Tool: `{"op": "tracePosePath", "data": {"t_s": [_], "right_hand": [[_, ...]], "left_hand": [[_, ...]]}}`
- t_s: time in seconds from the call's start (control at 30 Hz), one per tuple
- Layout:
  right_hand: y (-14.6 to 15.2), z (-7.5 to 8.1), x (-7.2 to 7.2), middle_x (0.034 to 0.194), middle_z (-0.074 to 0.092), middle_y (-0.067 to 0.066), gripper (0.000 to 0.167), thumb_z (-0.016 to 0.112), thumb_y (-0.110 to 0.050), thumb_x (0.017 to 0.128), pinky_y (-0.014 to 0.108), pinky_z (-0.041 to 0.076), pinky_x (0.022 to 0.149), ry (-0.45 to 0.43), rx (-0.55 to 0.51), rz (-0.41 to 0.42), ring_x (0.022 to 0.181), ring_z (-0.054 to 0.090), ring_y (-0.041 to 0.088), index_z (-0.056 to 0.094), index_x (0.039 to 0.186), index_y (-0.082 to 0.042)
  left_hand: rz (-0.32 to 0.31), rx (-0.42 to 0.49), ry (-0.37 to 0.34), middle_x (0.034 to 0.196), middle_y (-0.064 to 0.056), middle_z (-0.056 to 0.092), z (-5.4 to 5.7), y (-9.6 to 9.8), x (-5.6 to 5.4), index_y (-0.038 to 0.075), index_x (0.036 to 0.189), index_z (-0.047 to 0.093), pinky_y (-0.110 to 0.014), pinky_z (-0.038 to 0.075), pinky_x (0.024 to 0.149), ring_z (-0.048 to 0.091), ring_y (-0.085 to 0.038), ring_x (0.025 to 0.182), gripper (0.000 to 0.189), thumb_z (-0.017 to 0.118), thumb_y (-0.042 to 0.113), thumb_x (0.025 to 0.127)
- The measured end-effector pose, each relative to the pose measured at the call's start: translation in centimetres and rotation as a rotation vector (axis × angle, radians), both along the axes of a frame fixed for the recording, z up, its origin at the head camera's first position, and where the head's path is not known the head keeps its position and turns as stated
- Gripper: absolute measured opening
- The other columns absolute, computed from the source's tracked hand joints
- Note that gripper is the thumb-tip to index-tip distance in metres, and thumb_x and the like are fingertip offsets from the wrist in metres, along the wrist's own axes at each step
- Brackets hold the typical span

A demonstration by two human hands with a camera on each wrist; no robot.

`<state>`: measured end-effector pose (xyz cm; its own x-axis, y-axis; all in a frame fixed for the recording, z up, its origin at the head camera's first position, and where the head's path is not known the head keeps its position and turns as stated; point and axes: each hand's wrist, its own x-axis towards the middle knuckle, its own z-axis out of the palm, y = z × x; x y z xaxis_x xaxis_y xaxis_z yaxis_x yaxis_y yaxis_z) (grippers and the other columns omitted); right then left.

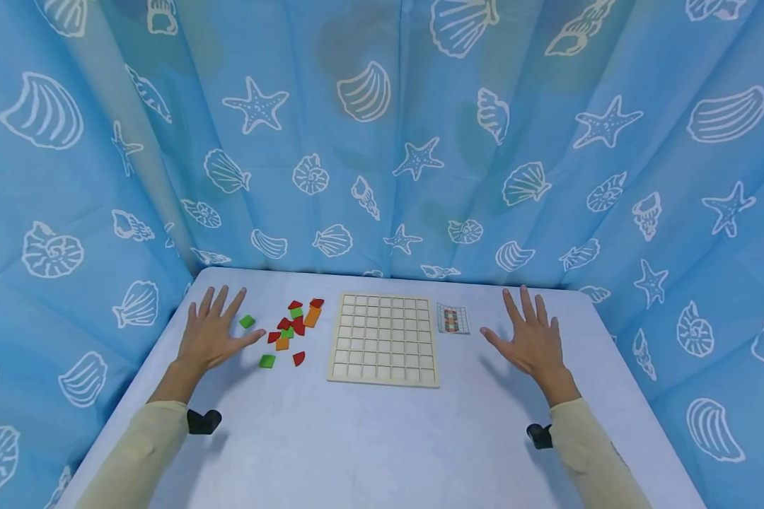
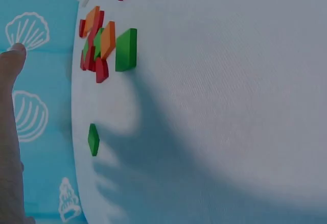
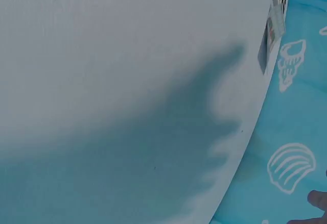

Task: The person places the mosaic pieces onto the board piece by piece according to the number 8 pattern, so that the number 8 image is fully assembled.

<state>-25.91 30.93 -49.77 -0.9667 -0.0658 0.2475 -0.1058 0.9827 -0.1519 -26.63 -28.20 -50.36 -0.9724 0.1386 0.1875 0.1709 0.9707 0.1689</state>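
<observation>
My left hand (image 1: pixel 210 339) hovers over the left side of the table, fingers spread and holding nothing. Just right of it lie loose flat pieces: a green piece (image 1: pixel 247 322) near the fingertips, another green piece (image 1: pixel 267 361) below the thumb, a red quarter-round piece (image 1: pixel 299 358) and an orange rectangle (image 1: pixel 313 316). In the middle sits a pale wooden board (image 1: pixel 384 382) with a grid of square recesses. On the right, my right hand (image 1: pixel 530 341) is also raised with spread fingers, nothing in it. A small card (image 1: pixel 453 319) with a coloured grid pattern lies between the board and that hand.
A white cloth (image 1: pixel 382 452) covers the table. Blue curtains (image 1: pixel 369 141) with white shell and starfish prints hang behind it and along both sides. In the left wrist view, several red, green and orange pieces (image 2: pixel 108 40) cluster near the table's edge.
</observation>
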Motion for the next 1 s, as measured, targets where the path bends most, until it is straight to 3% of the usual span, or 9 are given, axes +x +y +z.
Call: {"op": "tracePosePath", "data": {"t_s": [0.1,0.17,0.23,0.3,0.4,0.6,0.7,0.87,1.0], "right_hand": [[-1.3,0.4,0.2,0.157,0.020,0.024,0.088,0.055,-0.058,0.090,0.071,0.028,0.101,-0.074,-0.106,-0.005,0.138,0.025,0.050,0.020,0.155,-0.009],[-3.0,0.8,0.5,0.145,0.039,0.026,0.080,0.058,-0.048,0.092,0.062,0.043,0.095,-0.194,-0.215,-0.003,0.123,0.047,0.044,0.028,0.152,-0.004],[-5.1,1.1,0.9,0.123,0.057,0.024,0.070,0.062,-0.039,0.093,0.050,0.054,0.082,-0.350,-0.321,-0.012,0.101,0.061,0.036,0.038,0.146,-0.001],[-7.2,1.0,1.3,0.104,0.064,0.017,0.061,0.065,-0.034,0.092,0.039,0.057,0.069,-0.484,-0.407,-0.015,0.080,0.065,0.027,0.045,0.140,-0.001],[-9.7,0.2,1.7,0.088,0.062,0.009,0.055,0.068,-0.029,0.090,0.032,0.056,0.060,-0.606,-0.436,-0.033,0.068,0.063,0.021,0.051,0.134,-0.001],[-11.8,-1.7,1.7,0.078,0.060,0.007,0.050,0.072,-0.023,0.087,0.028,0.052,0.054,-0.601,-0.380,-0.050,0.060,0.061,0.017,0.054,0.127,0.001],[-12.2,-2.2,1.6,0.077,0.059,0.007,0.050,0.074,-0.017,0.084,0.028,0.052,0.053,-0.573,-0.399,-0.046,0.058,0.061,0.016,0.054,0.124,0.003],[-12.3,-2.7,1.8,0.066,0.060,0.005,0.054,0.076,-0.012,0.077,0.028,0.048,0.051,-0.520,-0.415,-0.036,0.053,0.060,0.016,0.054,0.124,0.005],[-12.0,-2.6,2.2,0.062,0.059,0.003,0.052,0.076,-0.010,0.076,0.028,0.044,0.050,-0.467,-0.441,-0.020,0.051,0.057,0.016,0.057,0.122,0.005]], "left_hand": [[0.003,0.043,0.001,0.150,-0.024,0.031,0.2,0.9,0.0,0.011,0.150,0.035,-0.067,0.027,0.105,0.026,-0.046,0.137,0.082,0.063,0.053,0.085],[0.004,0.087,-0.009,0.141,-0.023,0.041,0.3,1.8,-0.2,0.007,0.139,0.048,-0.062,0.039,0.099,0.038,-0.043,0.129,0.064,0.067,0.040,0.088],[0.008,0.137,-0.033,0.129,-0.021,0.050,0.4,3.0,-0.5,0.005,0.128,0.058,-0.056,0.049,0.091,0.049,-0.039,0.119,0.048,0.070,0.029,0.088],[0.005,0.170,-0.070,0.121,-0.018,0.054,0.1,4.3,-1.0,0.004,0.119,0.063,-0.050,0.052,0.088,0.054,-0.035,0.110,0.038,0.071,0.025,0.088],[0.001,0.200,-0.125,0.113,-0.014,0.057,-0.3,6.3,-1.9,0.005,0.116,0.065,-0.043,0.055,0.084,0.057,-0.029,0.099,0.035,0.072,0.026,0.088],[0.000,0.260,-0.225,0.106,-0.012,0.056,-1.1,10.0,-3.7,0.003,0.119,0.062,-0.035,0.056,0.080,0.055,-0.025,0.094,0.041,0.074,0.026,0.087],[0.040,0.270,-0.268,0.103,-0.012,0.054,-1.5,11.2,-4.4,0.002,0.119,0.059,-0.034,0.055,0.080,0.054,-0.024,0.091,0.043,0.074,0.025,0.086],[0.112,0.199,-0.312,0.102,-0.015,0.052,-1.9,12.4,-5.2,-0.003,0.117,0.058,-0.035,0.053,0.082,0.051,-0.025,0.092,0.047,0.074,0.029,0.087],[0.127,0.134,-0.307,0.102,-0.017,0.052,-1.7,13.0,-5.7,-0.005,0.115,0.059,-0.034,0.053,0.083,0.050,-0.027,0.093,0.045,0.075,0.025,0.086]]}}
